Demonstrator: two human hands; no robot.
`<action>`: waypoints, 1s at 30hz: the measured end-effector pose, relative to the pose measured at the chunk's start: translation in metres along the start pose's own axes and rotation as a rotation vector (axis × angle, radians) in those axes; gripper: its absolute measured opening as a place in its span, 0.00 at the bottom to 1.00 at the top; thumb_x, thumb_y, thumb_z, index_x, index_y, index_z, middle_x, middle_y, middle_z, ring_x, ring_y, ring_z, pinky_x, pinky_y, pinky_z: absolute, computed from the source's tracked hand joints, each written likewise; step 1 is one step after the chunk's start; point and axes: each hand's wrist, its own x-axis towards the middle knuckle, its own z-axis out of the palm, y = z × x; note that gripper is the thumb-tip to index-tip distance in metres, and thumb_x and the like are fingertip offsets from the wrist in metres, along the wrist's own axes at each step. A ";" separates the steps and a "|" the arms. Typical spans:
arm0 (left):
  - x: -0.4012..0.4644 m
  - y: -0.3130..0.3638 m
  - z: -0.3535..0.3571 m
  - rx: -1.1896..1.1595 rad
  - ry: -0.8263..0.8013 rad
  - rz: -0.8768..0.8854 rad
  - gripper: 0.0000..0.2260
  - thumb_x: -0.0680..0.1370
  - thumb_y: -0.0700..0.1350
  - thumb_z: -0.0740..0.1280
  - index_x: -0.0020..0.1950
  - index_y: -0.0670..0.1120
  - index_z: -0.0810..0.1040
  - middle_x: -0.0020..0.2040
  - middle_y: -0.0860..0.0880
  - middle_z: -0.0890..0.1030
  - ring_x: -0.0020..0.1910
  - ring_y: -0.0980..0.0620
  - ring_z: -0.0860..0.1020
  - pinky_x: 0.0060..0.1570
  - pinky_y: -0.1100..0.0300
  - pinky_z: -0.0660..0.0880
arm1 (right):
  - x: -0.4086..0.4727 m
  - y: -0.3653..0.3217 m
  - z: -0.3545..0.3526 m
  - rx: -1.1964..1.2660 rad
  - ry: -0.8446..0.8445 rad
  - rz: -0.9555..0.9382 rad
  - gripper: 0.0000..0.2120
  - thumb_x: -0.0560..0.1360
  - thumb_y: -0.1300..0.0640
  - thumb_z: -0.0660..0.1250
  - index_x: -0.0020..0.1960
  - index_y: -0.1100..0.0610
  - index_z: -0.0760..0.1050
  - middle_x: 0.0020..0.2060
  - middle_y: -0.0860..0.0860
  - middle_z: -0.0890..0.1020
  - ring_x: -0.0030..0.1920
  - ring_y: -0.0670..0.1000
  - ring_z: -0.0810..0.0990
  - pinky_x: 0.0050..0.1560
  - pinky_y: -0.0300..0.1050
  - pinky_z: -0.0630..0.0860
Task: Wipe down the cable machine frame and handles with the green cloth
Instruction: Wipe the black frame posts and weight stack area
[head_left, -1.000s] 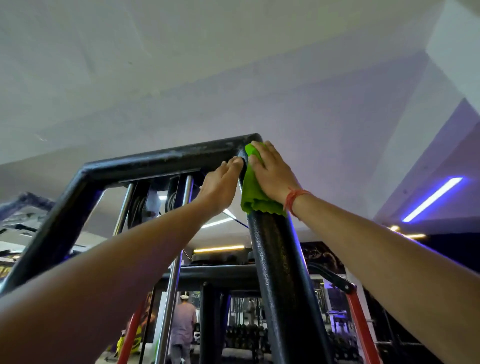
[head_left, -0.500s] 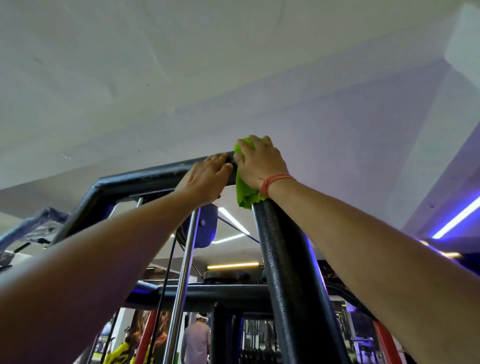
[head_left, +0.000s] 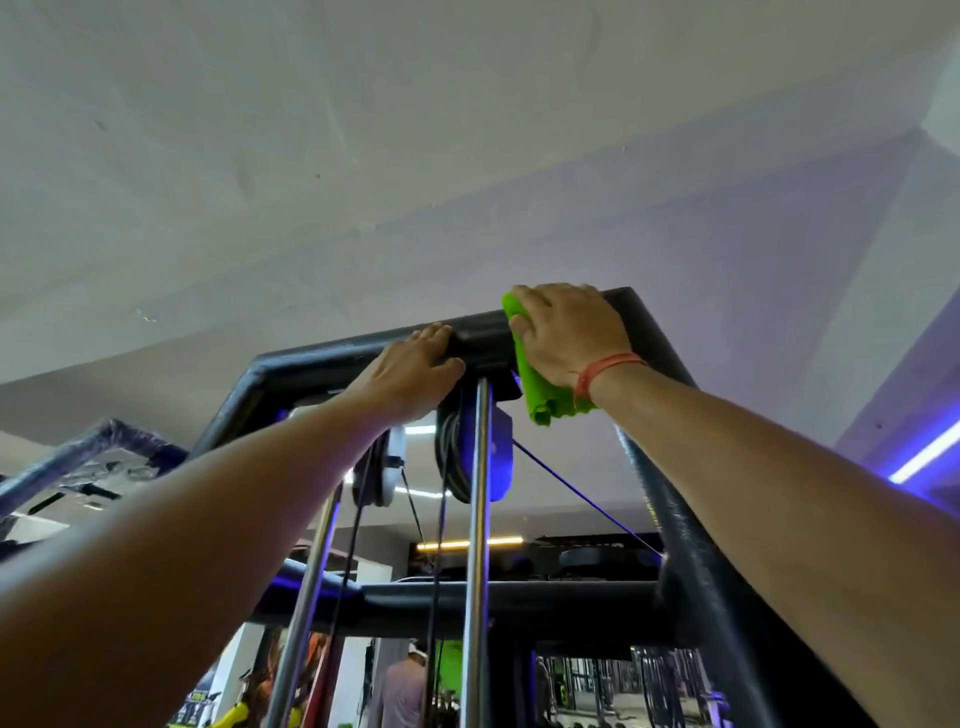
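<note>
Since half a second ago the right hand (head_left: 571, 338) and its green cloth (head_left: 540, 384) have slid rightward along the top bar toward the corner, leaving a clear gap between the two hands where they were almost touching, and two pulleys have come into view beneath the bar. Largest in view is the white plaster ceiling (head_left: 363, 130), smooth with faint scuffs, tinted violet toward the right. Below it the cable machine frame (head_left: 691, 519) shows as thick black tube with a pebbled, matte coating: a horizontal top bar, a slanting right upright and a lower crossbar. Two polished steel guide rods (head_left: 475, 545) run straight down from the top bar, smooth and round. Between them hang the pulleys (head_left: 470, 452), dark discs wrapped with black cable. The left hand (head_left: 410, 374) curls its fingers over the top bar and grips it, thumb underneath. The right hand lies over the cloth with fingers bent round the bar, pressing the fabric against the metal; a red string bracelet (head_left: 608, 369) circles the wrist. The cloth is soft, bright lime microfibre, bunched, its loose rolled end drooping just below the bar near the right corner.
</note>
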 end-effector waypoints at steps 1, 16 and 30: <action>-0.001 -0.009 -0.002 -0.006 -0.006 0.014 0.29 0.78 0.57 0.57 0.78 0.50 0.64 0.77 0.48 0.68 0.73 0.43 0.69 0.69 0.51 0.65 | -0.002 -0.008 0.007 -0.031 0.068 0.085 0.22 0.83 0.46 0.52 0.73 0.52 0.69 0.67 0.54 0.77 0.67 0.59 0.72 0.72 0.56 0.62; 0.000 -0.119 -0.026 -0.005 -0.064 0.114 0.24 0.82 0.51 0.58 0.78 0.45 0.64 0.75 0.44 0.70 0.71 0.43 0.69 0.67 0.52 0.65 | 0.030 -0.112 0.044 -0.073 0.011 0.054 0.22 0.83 0.46 0.53 0.72 0.52 0.70 0.68 0.52 0.77 0.67 0.58 0.73 0.71 0.56 0.63; -0.004 -0.146 -0.029 -0.019 -0.090 0.123 0.25 0.86 0.52 0.53 0.82 0.46 0.57 0.81 0.47 0.61 0.78 0.46 0.61 0.74 0.53 0.58 | 0.026 -0.123 0.050 -0.129 0.048 0.094 0.23 0.84 0.45 0.51 0.74 0.52 0.68 0.69 0.52 0.76 0.70 0.57 0.71 0.74 0.58 0.61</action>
